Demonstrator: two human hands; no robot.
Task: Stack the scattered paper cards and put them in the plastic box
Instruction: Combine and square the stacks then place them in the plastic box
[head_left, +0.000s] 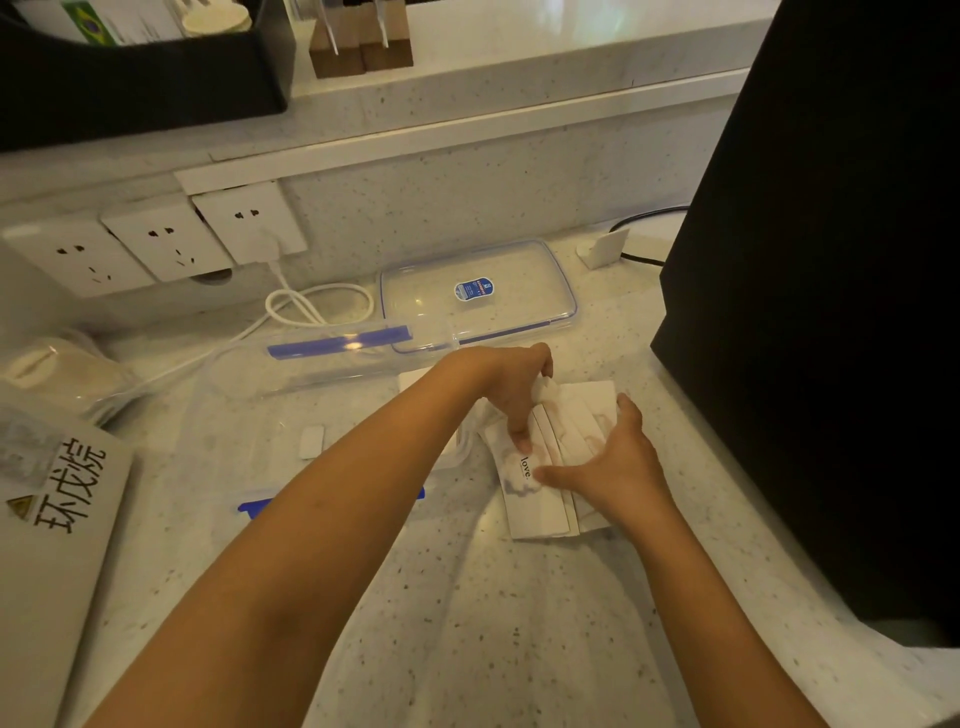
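Several white paper cards (540, 506), one printed "love", lie fanned in a loose pile on the speckled counter right of centre. My left hand (511, 387) reaches across and pinches the pile's far edge, fingers pressing on the top cards. My right hand (613, 462) grips the pile's right side, thumb over the cards. The clear plastic box (270, 374) with blue clips stands just left of the pile, partly hidden by my left forearm. Its clear lid (519, 312) with a blue label lies behind the cards.
A tall black appliance (831, 312) crowds the right side. Wall sockets (156, 241) and a looped white cable (317, 306) are at the back left. A white sheet with Chinese characters (57, 525) and a bagged item (62, 369) lie at the left.
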